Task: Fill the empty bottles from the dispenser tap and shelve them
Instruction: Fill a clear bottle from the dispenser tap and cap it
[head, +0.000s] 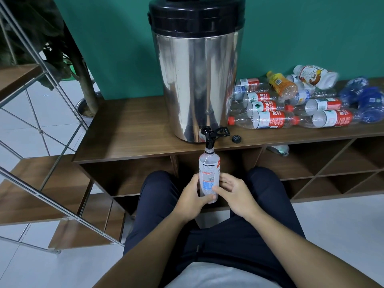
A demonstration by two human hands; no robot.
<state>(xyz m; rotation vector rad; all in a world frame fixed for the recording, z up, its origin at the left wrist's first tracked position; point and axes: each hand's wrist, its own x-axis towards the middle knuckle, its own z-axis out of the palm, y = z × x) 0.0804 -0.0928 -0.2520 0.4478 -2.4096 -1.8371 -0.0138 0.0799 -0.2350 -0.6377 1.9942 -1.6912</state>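
Head view, looking down. One clear bottle with a white label, upright, mouth right under the one black tap. Left hand wrapped round the bottle's lower half from the left, thumb across the front. Right hand cupped against the right side, fingers curled on the bottle. Both hands grasping it, held between two knees in dark trousers, in front of the worktop's edge.

One steel dispenser with a black lid, standing on the wooden worktop; tap at its base, lever pointing right. One loose black cap on the worktop just right of the tap.

Heap of empties lying on their sides to the right of the dispenser: about seven clear ones with red-and-white labels, one orange, one white-labelled on top, at least two blue at the far right; exact count hard to tell where overlapping. One more bottle lying in a cubby of the shelf under the worktop.

Left: wooden stairs with a metal rail, one potted plant behind.
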